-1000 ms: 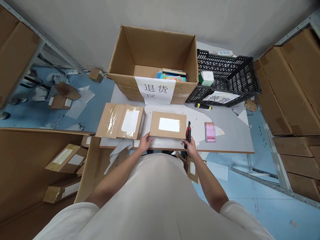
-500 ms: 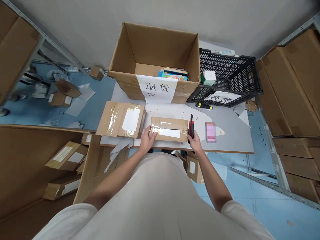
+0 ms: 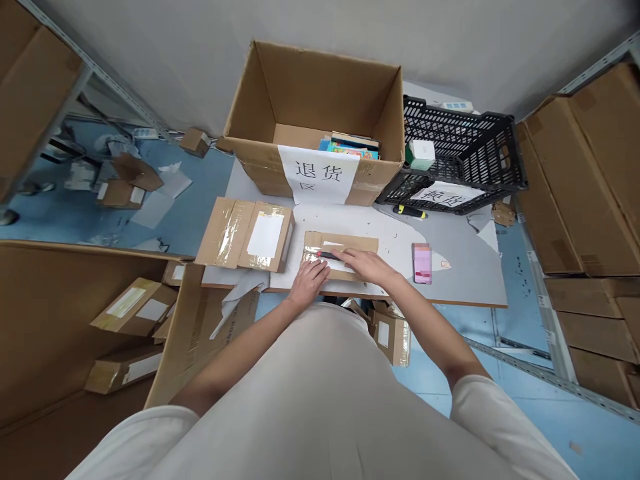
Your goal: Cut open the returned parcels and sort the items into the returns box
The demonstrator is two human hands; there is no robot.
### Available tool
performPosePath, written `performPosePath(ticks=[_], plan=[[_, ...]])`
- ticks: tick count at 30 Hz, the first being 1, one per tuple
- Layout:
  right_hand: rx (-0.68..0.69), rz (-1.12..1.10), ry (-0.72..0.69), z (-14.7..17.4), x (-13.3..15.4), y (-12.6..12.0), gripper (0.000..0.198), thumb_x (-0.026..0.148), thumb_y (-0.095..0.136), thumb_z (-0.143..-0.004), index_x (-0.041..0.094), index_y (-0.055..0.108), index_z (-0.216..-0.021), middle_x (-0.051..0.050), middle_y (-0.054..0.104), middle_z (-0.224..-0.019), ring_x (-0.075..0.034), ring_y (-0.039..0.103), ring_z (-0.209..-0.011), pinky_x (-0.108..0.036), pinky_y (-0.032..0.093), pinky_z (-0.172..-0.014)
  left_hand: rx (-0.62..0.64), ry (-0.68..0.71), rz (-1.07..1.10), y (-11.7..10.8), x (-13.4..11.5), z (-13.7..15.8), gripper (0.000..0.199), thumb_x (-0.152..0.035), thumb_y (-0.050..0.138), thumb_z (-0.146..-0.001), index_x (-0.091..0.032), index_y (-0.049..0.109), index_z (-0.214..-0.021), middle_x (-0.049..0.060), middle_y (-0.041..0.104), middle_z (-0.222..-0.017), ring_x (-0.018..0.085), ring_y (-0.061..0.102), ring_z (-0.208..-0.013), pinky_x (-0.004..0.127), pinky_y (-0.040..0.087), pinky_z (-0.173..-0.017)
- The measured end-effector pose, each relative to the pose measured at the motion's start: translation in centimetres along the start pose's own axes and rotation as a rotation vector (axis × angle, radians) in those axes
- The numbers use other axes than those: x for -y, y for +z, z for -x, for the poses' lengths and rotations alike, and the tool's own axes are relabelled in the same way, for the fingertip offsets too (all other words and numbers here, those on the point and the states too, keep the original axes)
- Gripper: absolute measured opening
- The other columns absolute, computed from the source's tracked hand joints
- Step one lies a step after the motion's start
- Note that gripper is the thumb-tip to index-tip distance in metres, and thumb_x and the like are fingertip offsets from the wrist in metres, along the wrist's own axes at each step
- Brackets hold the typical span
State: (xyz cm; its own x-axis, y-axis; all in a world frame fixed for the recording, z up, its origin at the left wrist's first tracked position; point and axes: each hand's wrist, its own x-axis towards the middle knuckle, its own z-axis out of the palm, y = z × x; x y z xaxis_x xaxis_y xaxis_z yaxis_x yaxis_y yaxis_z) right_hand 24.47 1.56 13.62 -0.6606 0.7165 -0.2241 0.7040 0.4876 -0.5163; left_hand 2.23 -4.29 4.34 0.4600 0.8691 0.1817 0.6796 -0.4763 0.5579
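A small taped cardboard box point(image 3: 367, 243) with a white label lies flat near the front edge of the table. My left hand point(image 3: 309, 283) rests on its near left corner, fingers laid over the top and holding nothing. In my right hand point(image 3: 367, 265) is a red and black utility knife point(image 3: 327, 255), laid across the box top with its tip end pointing left. My right palm covers most of the knife, and the blade cannot be made out. Left of my hands sits a larger taped carton point(image 3: 240, 233) with a white label.
Behind stands a big open carton point(image 3: 250, 160) with books point(image 3: 350, 143) inside. To its right a black crate point(image 3: 493, 157) holds a green and white box point(image 3: 421, 153). A yellow and black cutter point(image 3: 410, 212) and a phone point(image 3: 422, 263) lie on the table point(image 3: 470, 267).
My right hand has moved left from the box's right end to its top, turning the knife from upright to sideways. My left hand has shifted from gripping the left end to lying on top.
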Motion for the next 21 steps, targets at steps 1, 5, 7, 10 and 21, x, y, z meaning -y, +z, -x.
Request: performPosePath(ticks=[1,5,7,10,21], plan=[[0.038,0.053,-0.011,-0.8,0.2,-0.1,0.057,0.016,0.039,-0.091,0.038,0.034,-0.144,-0.003,0.060,-0.119,-0.020,0.059,-0.105,-0.030,0.046,-0.083,0.000,0.000,-0.002,0.0,0.0,0.0,0.030,-0.027,0.044,-0.092,-0.022,0.062,-0.116,0.012,0.063,-0.122,0.026,0.050,-0.123,0.053,0.036,-0.106],[0.117,0.186,-0.021,-2.5,0.5,-0.3,0.062,0.011,0.038,-0.090,0.038,0.030,-0.146,-0.004,0.060,-0.121,-0.020,0.062,-0.101,-0.028,0.046,-0.080,-0.019,-0.010,0.034,-0.1,-0.1,0.0,0.028,-0.028,0.046,-0.092,-0.022,0.063,-0.114,0.011,0.063,-0.121,0.026,0.051,-0.122,0.052,0.036,-0.105],[0.135,0.202,-0.023,-2.6,0.7,-0.7,0.064,0.009,0.037,-0.089,0.038,0.029,-0.146,-0.004,0.061,-0.120,-0.020,0.063,-0.099,-0.028,0.045,-0.079,-0.031,-0.016,0.061,0.0,-0.1,0.0,0.027,-0.027,0.047,-0.091,-0.023,0.063,-0.113,0.011,0.063,-0.121,0.026,0.051,-0.122,0.053,0.036,-0.105],[0.165,0.228,0.022,-2.7,1.4,-1.4,0.066,0.006,0.038,-0.088,0.038,0.033,-0.145,-0.005,0.064,-0.114,-0.020,0.065,-0.094,-0.029,0.044,-0.079,-0.029,-0.021,0.051,0.1,-0.1,0.0,0.027,-0.026,0.048,-0.091,-0.023,0.063,-0.114,0.011,0.063,-0.121,0.026,0.052,-0.122,0.053,0.036,-0.106],[0.212,0.453,0.329,7.3,-4.3,-4.7,0.070,-0.001,0.043,-0.077,0.039,0.049,-0.134,-0.009,0.066,-0.086,-0.018,0.062,-0.063,-0.030,0.040,-0.062,-0.009,-0.056,0.002,0.5,-0.1,-0.1,0.029,-0.030,0.046,-0.092,-0.022,0.062,-0.115,0.011,0.062,-0.124,0.027,0.051,-0.122,0.050,0.036,-0.104]])
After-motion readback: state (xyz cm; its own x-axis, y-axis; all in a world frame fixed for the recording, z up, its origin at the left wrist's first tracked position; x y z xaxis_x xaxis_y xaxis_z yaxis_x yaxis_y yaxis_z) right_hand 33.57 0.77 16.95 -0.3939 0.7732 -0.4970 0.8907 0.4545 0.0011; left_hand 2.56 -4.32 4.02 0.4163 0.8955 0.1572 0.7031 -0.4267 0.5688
